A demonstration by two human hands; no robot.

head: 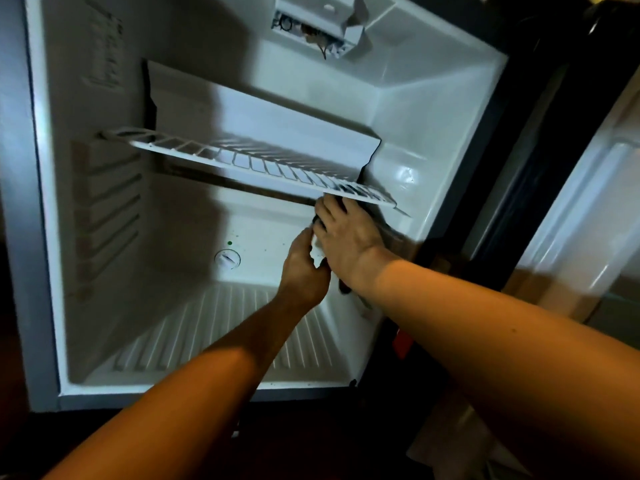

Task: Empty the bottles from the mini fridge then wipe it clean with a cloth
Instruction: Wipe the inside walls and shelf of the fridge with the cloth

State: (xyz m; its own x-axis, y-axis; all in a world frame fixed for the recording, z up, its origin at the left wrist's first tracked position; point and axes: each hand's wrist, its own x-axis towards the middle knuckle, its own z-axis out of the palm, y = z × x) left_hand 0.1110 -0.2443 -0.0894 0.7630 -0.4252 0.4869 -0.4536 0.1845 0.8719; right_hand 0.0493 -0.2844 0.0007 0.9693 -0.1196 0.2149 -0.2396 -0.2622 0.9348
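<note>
The mini fridge stands open, and I see no bottles inside it. Both my hands are inside its lower right part, under the white wire shelf. My right hand lies flat with its fingers spread on a cloth, pressing it toward the right inner wall. The cloth is white with dark parts and mostly hidden under the hands. My left hand grips the cloth's lower left edge with curled fingers.
The wire shelf hangs tilted, its right front corner just above my right hand. A round drain cap and small green specks sit on the back step. The ribbed floor is bare. The open door stands at right.
</note>
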